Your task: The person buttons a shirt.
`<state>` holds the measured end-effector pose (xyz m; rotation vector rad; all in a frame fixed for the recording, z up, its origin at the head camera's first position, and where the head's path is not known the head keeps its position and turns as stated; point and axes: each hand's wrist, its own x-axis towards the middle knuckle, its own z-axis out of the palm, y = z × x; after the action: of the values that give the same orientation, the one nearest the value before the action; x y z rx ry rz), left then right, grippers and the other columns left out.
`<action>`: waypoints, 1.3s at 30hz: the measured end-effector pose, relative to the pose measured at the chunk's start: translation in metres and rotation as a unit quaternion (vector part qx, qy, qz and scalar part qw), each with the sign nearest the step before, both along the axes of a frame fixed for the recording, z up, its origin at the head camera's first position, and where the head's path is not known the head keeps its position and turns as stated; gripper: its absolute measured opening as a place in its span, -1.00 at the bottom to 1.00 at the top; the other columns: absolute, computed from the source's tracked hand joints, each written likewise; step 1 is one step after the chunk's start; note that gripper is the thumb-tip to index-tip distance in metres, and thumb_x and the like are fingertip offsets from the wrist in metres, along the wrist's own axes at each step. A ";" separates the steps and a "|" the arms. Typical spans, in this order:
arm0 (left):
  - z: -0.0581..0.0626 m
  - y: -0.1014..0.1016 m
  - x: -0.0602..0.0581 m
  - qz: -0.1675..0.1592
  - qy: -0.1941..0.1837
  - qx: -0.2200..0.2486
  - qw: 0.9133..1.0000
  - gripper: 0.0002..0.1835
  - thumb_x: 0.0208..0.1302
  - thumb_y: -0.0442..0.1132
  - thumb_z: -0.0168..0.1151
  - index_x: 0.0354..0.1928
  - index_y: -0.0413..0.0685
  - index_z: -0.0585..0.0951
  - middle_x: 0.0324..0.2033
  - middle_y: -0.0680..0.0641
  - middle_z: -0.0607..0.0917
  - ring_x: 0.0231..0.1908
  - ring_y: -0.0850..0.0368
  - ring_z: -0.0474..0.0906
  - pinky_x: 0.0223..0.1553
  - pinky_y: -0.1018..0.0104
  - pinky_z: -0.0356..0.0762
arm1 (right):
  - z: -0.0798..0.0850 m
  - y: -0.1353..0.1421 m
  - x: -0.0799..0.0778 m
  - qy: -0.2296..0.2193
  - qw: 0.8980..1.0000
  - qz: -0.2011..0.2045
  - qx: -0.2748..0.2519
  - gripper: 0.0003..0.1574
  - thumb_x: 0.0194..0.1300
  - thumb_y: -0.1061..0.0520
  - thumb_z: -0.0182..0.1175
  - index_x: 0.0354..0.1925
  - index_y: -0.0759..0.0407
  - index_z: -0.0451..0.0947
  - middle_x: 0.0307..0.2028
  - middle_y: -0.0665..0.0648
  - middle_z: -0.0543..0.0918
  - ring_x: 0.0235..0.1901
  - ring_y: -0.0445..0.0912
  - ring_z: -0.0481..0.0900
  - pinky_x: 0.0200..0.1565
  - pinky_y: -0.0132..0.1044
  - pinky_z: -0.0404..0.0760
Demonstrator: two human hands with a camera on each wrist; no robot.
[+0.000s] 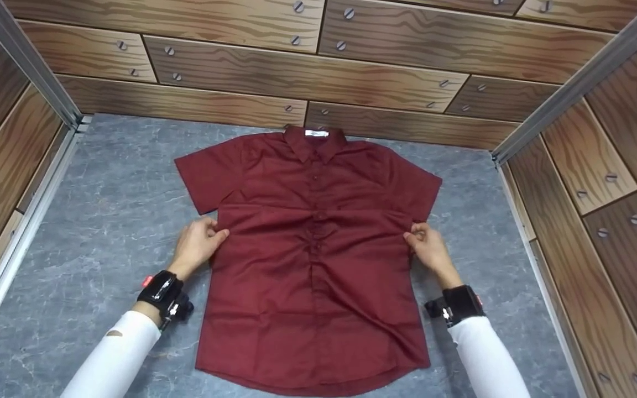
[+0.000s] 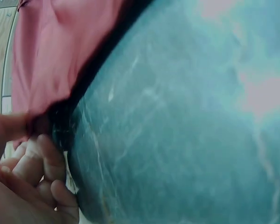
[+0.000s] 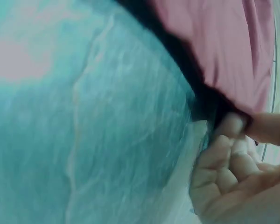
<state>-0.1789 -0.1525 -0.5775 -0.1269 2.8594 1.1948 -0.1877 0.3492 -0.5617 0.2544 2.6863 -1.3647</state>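
A dark red short-sleeved button shirt (image 1: 285, 287) lies front side up, its collar (image 1: 299, 145) toward the back wall and its curved hem toward me. My left hand (image 1: 197, 243) pinches the shirt's left side edge just below the sleeve, between thumb and fingers. On the opposite side edge, my right hand (image 1: 431, 246) pinches the fabric at about the same height. A fold runs straight across the chest between both hands, and the cloth wrinkles around the middle buttons. Both wrist views show the raised shirt edge held between thumb and forefinger, with the other fingers curled beneath.
The shirt is on a grey marbled tabletop (image 1: 114, 182). Wood-patterned panels (image 1: 252, 66) stand behind it and along both sides, with metal rails (image 1: 20, 61) at the corners. A white label (image 1: 317, 133) shows inside the collar. Each wrist wears a black strap with a camera.
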 end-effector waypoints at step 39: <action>-0.002 0.023 -0.024 -0.102 0.245 -0.100 0.959 -0.69 0.10 -0.20 0.41 -0.08 0.02 0.63 0.05 -0.19 0.49 0.09 -0.17 0.41 0.07 -0.15 0.34 | 0.015 -0.032 -0.014 0.191 0.935 0.072 0.291 -0.74 0.22 0.09 0.24 -0.14 0.18 0.52 -0.20 0.23 0.59 -0.17 0.20 0.56 -0.17 0.10 0.47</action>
<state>-0.2030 -0.1298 -0.5799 0.5225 3.2964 1.0081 -0.2018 0.3168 -0.5468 -0.1844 3.2971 -0.5894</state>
